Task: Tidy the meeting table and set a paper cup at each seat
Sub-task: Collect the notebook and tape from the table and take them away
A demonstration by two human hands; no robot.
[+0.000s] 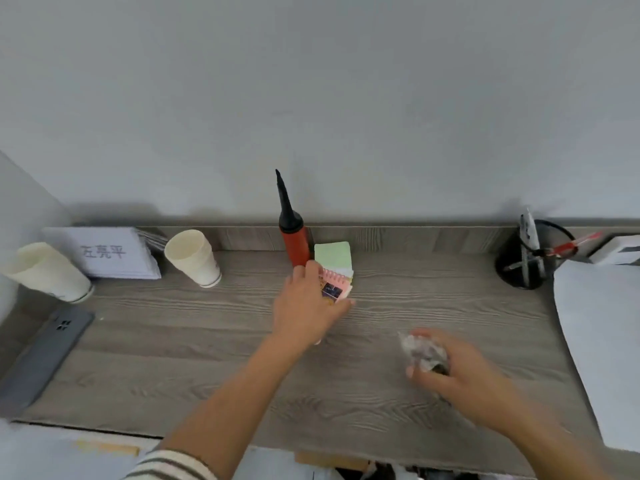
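2 paper cups (194,258) (48,271); L hand (306,308) grips 1 notebook (334,271), R hand (460,372) 1 wad (420,349)

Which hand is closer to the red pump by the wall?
Left. The left hand grips a notepad right beside the pump; the right hand holds a crumpled wrapper farther off, toward the front right.

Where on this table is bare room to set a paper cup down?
Bare wood lies between the phone and the left hand, and between the notepads and the pen holder. Crowded: the back left corner, with two paper cups and name cards; the right hand grips a crumpled wrapper near the white sheet.
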